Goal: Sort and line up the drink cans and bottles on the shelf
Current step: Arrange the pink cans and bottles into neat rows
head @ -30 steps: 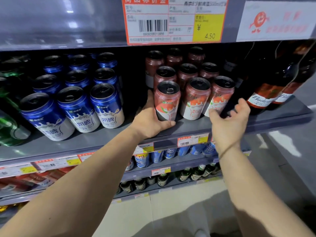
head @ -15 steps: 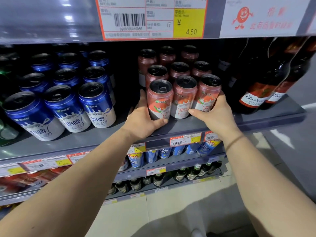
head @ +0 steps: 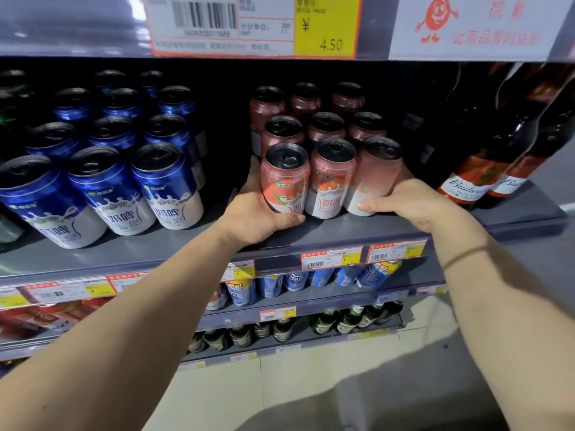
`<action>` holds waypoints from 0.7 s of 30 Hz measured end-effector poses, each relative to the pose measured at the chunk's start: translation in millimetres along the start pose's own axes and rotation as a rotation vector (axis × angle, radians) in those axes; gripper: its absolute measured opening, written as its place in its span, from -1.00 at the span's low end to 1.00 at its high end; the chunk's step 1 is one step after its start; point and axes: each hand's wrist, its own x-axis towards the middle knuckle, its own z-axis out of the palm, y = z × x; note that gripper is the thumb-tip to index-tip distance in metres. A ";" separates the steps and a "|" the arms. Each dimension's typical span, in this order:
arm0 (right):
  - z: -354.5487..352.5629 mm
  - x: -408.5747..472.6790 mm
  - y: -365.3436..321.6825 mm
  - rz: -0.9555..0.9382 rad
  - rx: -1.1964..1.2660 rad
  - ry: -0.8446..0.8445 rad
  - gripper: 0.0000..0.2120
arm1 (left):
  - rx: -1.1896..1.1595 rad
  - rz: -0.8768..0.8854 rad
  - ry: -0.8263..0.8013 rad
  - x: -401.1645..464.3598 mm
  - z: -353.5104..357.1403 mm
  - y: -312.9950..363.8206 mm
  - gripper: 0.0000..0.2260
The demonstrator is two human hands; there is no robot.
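A block of pink cans stands three wide on the grey shelf [head: 326, 236]. My left hand [head: 258, 213] grips the front left pink can [head: 284, 178] from its left side, thumb under its front. My right hand [head: 404, 202] grips the front right pink can [head: 378, 172] from its right side; that can looks blurred. The front middle pink can [head: 331, 177] stands between them, touching both. Further rows of pink cans [head: 325, 126] sit behind in the dark.
Blue cans [head: 105, 188] stand in rows to the left, with a gap between them and the pink block. Dark Budweiser bottles [head: 485, 169] lean at the right. A price label [head: 252, 24] hangs on the shelf above. Lower shelves hold more cans and bottles.
My right hand has come in from the right and closed on the front right pink can. The front pink cans now sit closer together. My left hand kept its hold.
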 end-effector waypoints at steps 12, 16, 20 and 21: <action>-1.6 2.8 1.4 -0.082 -0.084 -0.082 -0.54 | -0.029 0.055 0.072 -5.4 1.5 4.0 -0.25; -1.6 3.5 3.4 -0.094 -0.094 -0.088 -0.51 | -0.048 0.100 0.067 -4.3 -1.1 1.6 -0.18; 3.8 3.5 4.2 -0.126 -0.113 -0.061 -0.19 | -0.030 0.112 0.094 -6.2 -2.4 -0.4 -0.23; 5.5 3.3 3.9 -0.139 -0.121 -0.051 -0.09 | -0.024 0.119 0.106 -7.2 -3.5 0.0 -0.25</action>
